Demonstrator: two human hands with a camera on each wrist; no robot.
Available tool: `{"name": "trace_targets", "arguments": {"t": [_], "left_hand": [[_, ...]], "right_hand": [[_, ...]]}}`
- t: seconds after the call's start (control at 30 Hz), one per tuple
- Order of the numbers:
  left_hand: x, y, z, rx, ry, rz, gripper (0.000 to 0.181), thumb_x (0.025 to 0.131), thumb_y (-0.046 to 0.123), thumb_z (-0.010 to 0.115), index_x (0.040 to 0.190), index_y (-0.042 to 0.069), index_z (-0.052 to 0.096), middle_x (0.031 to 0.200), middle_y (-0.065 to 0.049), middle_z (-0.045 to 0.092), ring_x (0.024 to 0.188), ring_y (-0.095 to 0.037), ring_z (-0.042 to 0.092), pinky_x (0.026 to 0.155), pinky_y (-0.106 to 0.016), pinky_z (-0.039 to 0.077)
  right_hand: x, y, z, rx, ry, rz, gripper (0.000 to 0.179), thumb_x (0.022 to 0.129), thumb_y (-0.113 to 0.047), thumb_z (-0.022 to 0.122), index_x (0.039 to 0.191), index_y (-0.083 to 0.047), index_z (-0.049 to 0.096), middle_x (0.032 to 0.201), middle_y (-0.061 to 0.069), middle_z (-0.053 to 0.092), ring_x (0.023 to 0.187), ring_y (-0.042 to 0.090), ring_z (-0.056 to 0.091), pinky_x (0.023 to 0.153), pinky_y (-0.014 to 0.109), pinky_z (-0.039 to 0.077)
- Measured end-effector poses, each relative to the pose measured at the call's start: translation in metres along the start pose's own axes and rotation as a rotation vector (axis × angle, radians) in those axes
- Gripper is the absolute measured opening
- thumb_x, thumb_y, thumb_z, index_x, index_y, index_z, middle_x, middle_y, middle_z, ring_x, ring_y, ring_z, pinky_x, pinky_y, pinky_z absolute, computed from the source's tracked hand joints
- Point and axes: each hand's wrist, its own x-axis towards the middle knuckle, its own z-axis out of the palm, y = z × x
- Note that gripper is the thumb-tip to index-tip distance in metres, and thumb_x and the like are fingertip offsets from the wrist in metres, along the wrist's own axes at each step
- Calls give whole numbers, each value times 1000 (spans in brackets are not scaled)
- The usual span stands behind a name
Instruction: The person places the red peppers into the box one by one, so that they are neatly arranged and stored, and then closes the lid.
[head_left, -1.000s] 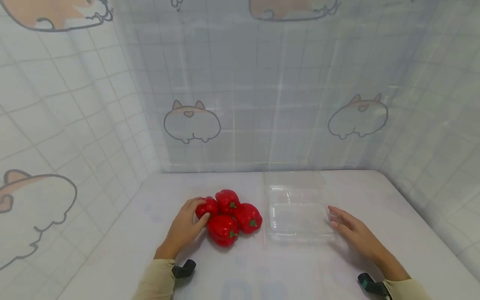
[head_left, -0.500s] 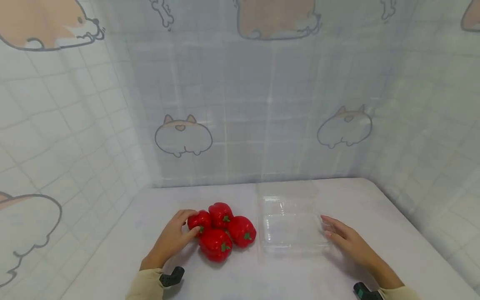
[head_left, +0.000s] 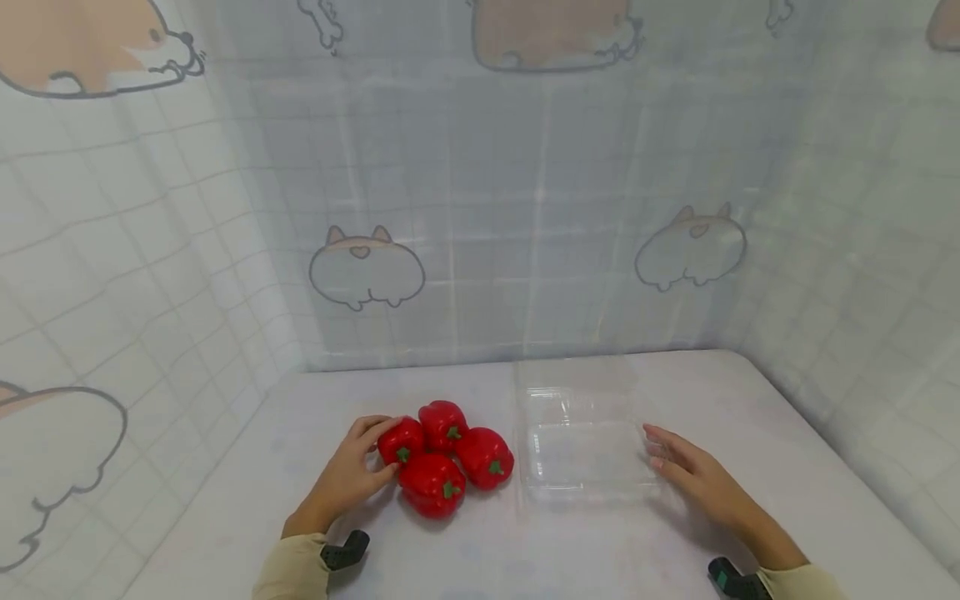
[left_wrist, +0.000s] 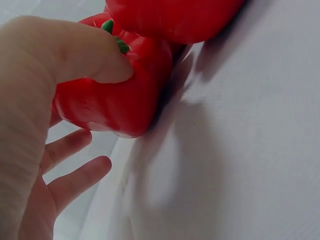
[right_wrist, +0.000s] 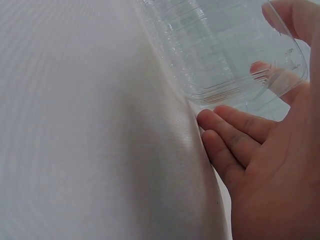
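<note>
Slippage could be caused by glossy skin: the leftmost red pepper (head_left: 401, 440) on the bench (head_left: 585, 558) is pinched by the left grip (head_left: 348, 477). The crowding peppers (head_left: 432, 487) might be rolled if it is tugged. Whether the clear container (head_left: 585, 454) is held by the right grip (head_left: 701, 477) cannot be told; if nudged, it could be skewed.

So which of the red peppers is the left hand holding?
The leftmost pepper in the head view: the left hand has its thumb on it; no hand touches the front pepper, back pepper or right pepper.
</note>
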Motion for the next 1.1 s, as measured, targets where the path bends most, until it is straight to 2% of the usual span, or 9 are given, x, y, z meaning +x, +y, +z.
{"name": "trace_targets", "arguments": {"t": [0.23, 0.4, 0.57, 0.7, 0.93, 1.1], "left_hand": [[1, 2, 1, -23, -39, -11, 81, 78, 11, 83, 149, 25, 47, 144, -3, 40, 128, -26, 48, 97, -50, 51], [-1, 1, 2, 13, -67, -46, 85, 79, 12, 83, 152, 25, 41, 145, -4, 36, 125, -27, 50, 97, -50, 51], [-3, 1, 0, 44, -30, -96, 86, 80, 20, 84, 152, 27, 38, 143, -5, 37, 119, -28, 54, 94, -49, 53], [-4, 2, -3, 47, -12, -120, 88, 78, 25, 85, 152, 26, 38, 141, -5, 40, 119, -27, 53, 91, -48, 54], [-4, 0, -6, 127, 55, -96, 86, 78, 29, 84, 150, 17, 40, 139, -8, 45, 117, -27, 55, 86, -47, 56], [-4, 0, -8, 111, 82, -112, 85, 78, 34, 84, 148, 18, 39, 140, -7, 46, 119, -26, 54, 86, -48, 56]], "right_hand": [[-2, -2, -2, 11, -3, 6, 52, 103, -21, 57, 150, -3, 43, 149, 18, 48, 129, 40, 52, 98, 12, 35], [-3, -3, -2, 44, -33, -15, 55, 102, -18, 58, 152, -2, 39, 151, 22, 44, 131, 45, 47, 99, 9, 31], [0, 0, -2, 62, -37, -34, 56, 102, -17, 57, 153, -2, 37, 150, 23, 44, 132, 44, 47, 100, 9, 29], [1, 1, -2, 54, -34, -39, 56, 102, -15, 58, 153, -3, 38, 149, 24, 45, 131, 42, 48, 100, 8, 28], [1, -3, -3, 81, -39, -41, 58, 102, -15, 58, 153, 1, 35, 149, 26, 44, 132, 46, 45, 100, 7, 28], [1, -5, -4, 49, -48, 9, 63, 102, -19, 59, 156, -3, 31, 146, 27, 47, 132, 45, 48, 99, 13, 32]]}}
